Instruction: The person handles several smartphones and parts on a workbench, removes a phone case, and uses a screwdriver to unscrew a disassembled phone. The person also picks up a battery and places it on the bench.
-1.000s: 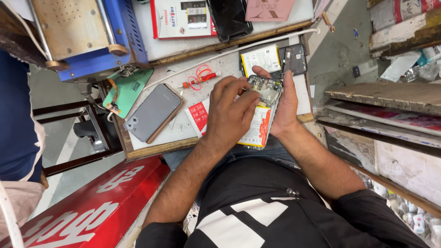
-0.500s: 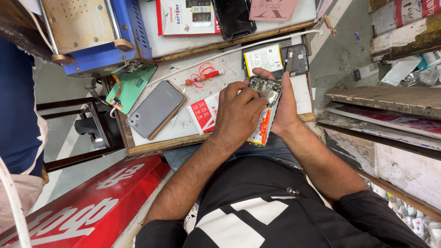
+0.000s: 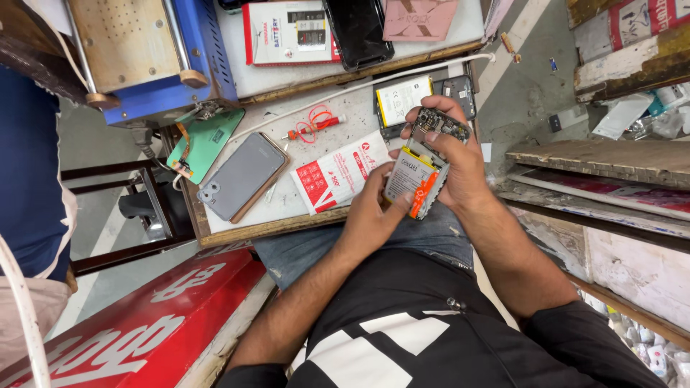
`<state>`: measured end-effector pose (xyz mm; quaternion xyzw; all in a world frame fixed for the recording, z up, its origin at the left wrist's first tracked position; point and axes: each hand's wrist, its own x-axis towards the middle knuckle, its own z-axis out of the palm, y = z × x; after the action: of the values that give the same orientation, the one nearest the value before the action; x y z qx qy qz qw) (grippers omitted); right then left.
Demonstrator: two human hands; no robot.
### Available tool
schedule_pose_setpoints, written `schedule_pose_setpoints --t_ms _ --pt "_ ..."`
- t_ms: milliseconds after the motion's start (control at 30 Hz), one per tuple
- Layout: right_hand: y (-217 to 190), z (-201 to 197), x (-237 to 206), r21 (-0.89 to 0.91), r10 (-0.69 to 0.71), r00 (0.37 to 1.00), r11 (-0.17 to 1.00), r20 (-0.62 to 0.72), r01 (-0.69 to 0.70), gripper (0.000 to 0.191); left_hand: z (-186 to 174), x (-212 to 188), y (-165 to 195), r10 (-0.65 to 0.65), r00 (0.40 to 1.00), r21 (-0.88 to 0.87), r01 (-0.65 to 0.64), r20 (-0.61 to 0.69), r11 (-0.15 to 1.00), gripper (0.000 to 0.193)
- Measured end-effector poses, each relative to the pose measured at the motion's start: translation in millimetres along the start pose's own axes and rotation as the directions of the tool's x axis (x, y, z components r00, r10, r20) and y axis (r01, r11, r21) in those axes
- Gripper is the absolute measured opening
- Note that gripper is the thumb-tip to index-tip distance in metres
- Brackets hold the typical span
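Opened phone, grey phone nearby, perhaps facedown

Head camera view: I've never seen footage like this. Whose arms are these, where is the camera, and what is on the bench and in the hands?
The camera sits on the person's head and looks straight down, so the two bare arms are the wearer's own. Both hands hold an opened phone with its back off, battery and circuit board showing. The right hand cradles it from behind; the left hand grips its lower edge. On the small workbench lie a grey phone face down, a red and white packet, a loose battery and a red screwdriver. A blue machine stands at the top left.
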<state>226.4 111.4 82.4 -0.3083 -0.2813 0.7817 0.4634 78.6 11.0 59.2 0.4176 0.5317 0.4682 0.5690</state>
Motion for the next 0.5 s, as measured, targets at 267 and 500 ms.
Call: schedule_pose_setpoints --t_ms 267,500 --pt "-24 -28 -2 -0.088 -0.241 0.971 0.967 0.001 0.24 0.043 -23 25 -38 -0.141 0.99 -0.095 0.138 -0.026 0.986 0.019" --pt "-37 -62 -7 0.161 -0.199 0.979 0.966 -0.049 0.205 0.047 -23 119 -11 -0.126 0.991 -0.038 0.125 -0.039 0.991 0.029"
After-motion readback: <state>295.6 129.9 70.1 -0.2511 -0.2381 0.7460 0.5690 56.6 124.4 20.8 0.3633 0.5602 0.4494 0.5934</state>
